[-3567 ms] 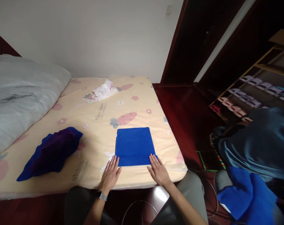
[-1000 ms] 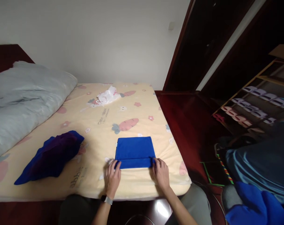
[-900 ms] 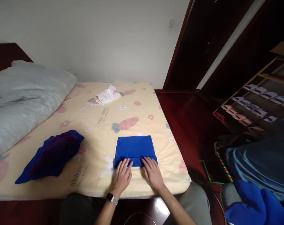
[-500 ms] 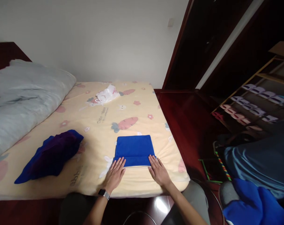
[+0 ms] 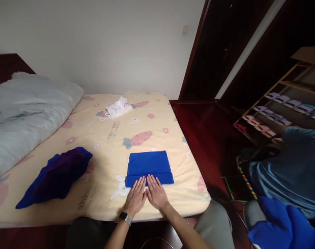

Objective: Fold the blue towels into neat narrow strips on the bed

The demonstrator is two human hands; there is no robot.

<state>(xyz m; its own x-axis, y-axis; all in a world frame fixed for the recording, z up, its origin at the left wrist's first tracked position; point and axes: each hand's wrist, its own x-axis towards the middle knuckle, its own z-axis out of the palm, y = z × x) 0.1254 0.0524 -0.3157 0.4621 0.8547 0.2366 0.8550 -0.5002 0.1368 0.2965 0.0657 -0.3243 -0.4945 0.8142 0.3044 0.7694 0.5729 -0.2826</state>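
A blue cloth [image 5: 148, 163] lies flat on the bed, with a folded band along its near edge. My left hand [image 5: 137, 197] and my right hand [image 5: 156, 193] rest side by side on the middle of that band, palms down and fingers stretched out, holding nothing. A watch [image 5: 125, 217] is on my left wrist. Farther left lies a crumpled blue and purple cloth [image 5: 59, 173], apart from both hands.
On the patterned bed sheet [image 5: 170, 204] are a white plastic bag [image 5: 118, 107] and, at left, a grey quilt [image 5: 30, 110]. A person in a blue shirt [image 5: 289, 169] sits at right, near a shoe rack [image 5: 300, 86] and another blue cloth [image 5: 282, 223].
Both my hands have moved inward from the two ends of the folded band to its middle, close together. The person at right has shifted slightly, and the view has tilted a little.
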